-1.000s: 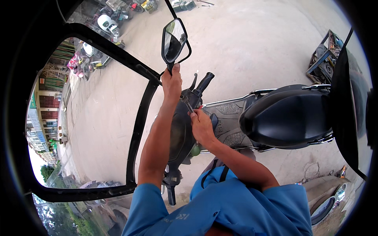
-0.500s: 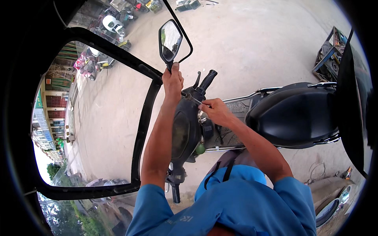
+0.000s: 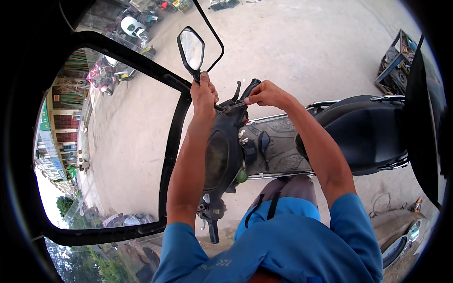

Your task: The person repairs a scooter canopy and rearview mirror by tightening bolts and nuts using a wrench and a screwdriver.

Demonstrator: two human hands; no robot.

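My left hand (image 3: 204, 98) is closed round the stem of a black-framed mirror (image 3: 191, 49), which stands upright above the handlebar of a dark scooter (image 3: 225, 134). Between the fingertips of my right hand (image 3: 271, 94) is the end of a slim metal wrench (image 3: 236, 105). The wrench's other end sits at the foot of the mirror stem, beside the brake lever (image 3: 237, 90). Behind my right fingers is the black grip (image 3: 250, 87). Another dark mirror (image 3: 264, 141) lies on the scooter's footboard (image 3: 282, 153).
The black frame (image 3: 175, 141) of a clear windshield stands left of the handlebar. A black seat (image 3: 361, 129) is to the right. A metal rack of parts (image 3: 395, 66) stands far right on the concrete floor. Parked scooters (image 3: 134, 28) are at the far left.
My right hand has swung the wrench away from me, towards the grip. The mirror has shifted a little left with my left hand. The mirror on the footboard now shows more fully.
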